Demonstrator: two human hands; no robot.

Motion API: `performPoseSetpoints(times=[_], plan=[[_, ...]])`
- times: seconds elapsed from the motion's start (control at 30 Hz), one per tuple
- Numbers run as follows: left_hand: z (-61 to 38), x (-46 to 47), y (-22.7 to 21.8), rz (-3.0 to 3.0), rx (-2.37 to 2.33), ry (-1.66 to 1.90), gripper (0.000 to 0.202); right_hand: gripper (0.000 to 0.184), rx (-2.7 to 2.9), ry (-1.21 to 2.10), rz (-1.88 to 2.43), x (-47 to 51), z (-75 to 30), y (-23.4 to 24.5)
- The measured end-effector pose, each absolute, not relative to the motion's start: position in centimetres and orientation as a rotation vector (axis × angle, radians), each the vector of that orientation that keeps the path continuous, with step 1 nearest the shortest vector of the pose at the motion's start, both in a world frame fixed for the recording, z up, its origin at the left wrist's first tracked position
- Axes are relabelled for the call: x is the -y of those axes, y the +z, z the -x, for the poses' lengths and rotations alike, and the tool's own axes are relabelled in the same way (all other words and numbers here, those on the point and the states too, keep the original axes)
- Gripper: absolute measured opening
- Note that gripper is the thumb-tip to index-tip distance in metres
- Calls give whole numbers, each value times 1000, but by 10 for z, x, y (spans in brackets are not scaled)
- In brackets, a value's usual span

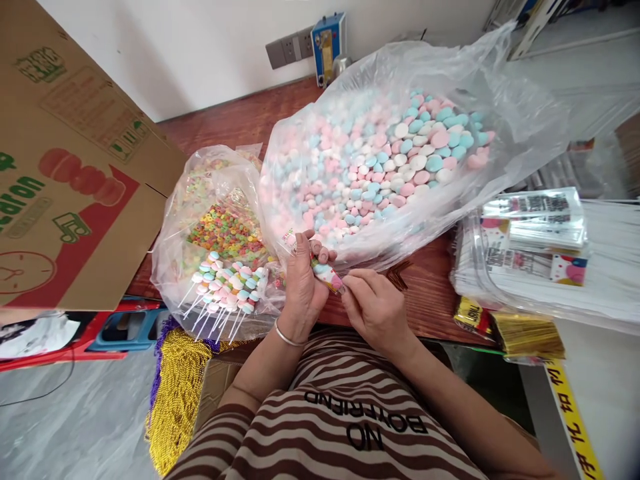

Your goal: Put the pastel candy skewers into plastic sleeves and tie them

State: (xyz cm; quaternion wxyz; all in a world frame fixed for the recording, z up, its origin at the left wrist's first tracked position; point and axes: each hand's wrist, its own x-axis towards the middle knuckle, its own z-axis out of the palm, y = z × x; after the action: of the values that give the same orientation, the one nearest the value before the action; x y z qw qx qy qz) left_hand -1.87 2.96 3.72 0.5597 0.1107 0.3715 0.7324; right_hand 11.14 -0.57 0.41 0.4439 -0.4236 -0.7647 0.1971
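My left hand, with a bangle on its wrist, is wrapped around a small candy skewer in a printed wrapper. The fingertips of my right hand pinch the wrapper's lower right end; whether they grip the stick too is hidden. Left of my hands, finished candy skewers on white sticks lie in a pile on a clear bag of colourful ring candies. Just behind my hands spreads a large clear bag of pink, blue and white candies.
At right, a clear tub holds white sticks and printed wrappers. Gold twist ties lie at the table's front edge. A big cardboard box stands at left. Brown ties rest on the wooden table.
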Motion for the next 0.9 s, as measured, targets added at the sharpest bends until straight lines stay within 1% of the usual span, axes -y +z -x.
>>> performPoseSetpoints(times=[0.1, 0.17, 0.23, 0.3, 0.4, 0.53, 0.6, 0.73, 0.9], plan=[[20, -30, 38, -293, -865, 1774, 32, 16, 1808, 923, 1077, 13, -112, 5], [17, -26, 37, -355, -831, 1738, 38, 19, 1821, 1100, 1089, 15, -113, 3], [12, -18, 35, -441, -823, 1620, 45, 27, 1830, 1041, 1122, 15, -112, -1], [6, -10, 32, -516, -859, 1462, 48, 27, 1797, 881, 1179, 14, -112, -4], [1, -3, 27, -552, -902, 1339, 39, 29, 1820, 717, 1223, 11, -113, -9], [1, -5, 23, -565, -924, 1376, 36, 32, 1892, 614, 1264, 10, -116, -13], [0, -5, 21, -605, -939, 1387, 33, 31, 1912, 634, 1239, 10, -117, -16], [-10, 2, 14, -672, -985, 1386, 34, 31, 1855, 794, 1165, 10, -113, -20], [-16, 3, 16, -580, -916, 1419, 31, 31, 1702, 885, 1172, 11, -110, -19]])
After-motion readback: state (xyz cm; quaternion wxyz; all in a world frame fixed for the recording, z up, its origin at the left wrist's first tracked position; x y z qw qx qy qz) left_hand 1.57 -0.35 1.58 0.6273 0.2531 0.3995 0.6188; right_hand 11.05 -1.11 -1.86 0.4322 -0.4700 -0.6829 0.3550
